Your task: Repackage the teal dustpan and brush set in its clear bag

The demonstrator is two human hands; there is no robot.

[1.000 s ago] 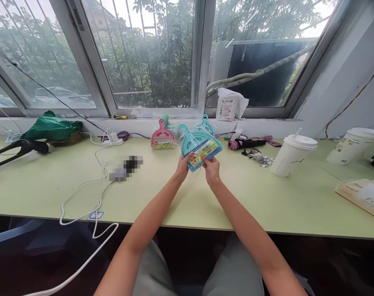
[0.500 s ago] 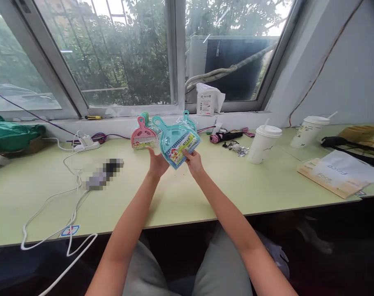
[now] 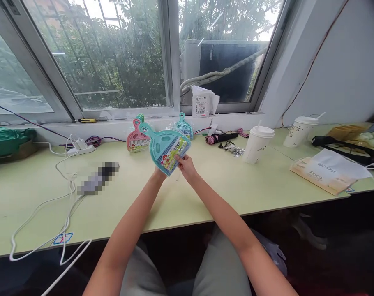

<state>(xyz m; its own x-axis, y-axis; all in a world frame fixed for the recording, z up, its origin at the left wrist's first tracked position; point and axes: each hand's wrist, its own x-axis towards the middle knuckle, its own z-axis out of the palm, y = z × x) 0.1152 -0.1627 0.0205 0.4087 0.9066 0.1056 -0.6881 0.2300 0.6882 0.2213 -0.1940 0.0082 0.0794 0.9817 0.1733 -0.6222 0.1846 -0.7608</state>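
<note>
A teal dustpan and brush set (image 3: pixel 162 144) in clear wrap, with a colourful label, is held tilted above the table, its handle up to the left. My right hand (image 3: pixel 186 166) pinches its lower right edge, thumb across the label. My left hand (image 3: pixel 160 174) is behind its lower left part, with the fingers hidden. Just past it, against the wall, stand several wrapped sets with a pink dustpan (image 3: pixel 137 137) in front. Another teal dustpan set (image 3: pixel 183 126) stands to the right of them, by the sill.
White paper cups (image 3: pixel 258 144) with straws stand right, beside keys (image 3: pixel 234 148) and a folded umbrella (image 3: pixel 220 137). A tissue pack (image 3: pixel 325 172) lies near the right front edge. Left are a power strip (image 3: pixel 80 149), white cables (image 3: pixel 45 203) and a blurred-out item (image 3: pixel 97 179).
The held dustpan set has turned a little and come lower and left. My left hand, whose thumb showed beside it, is now mostly behind it. The view has shifted slightly.
</note>
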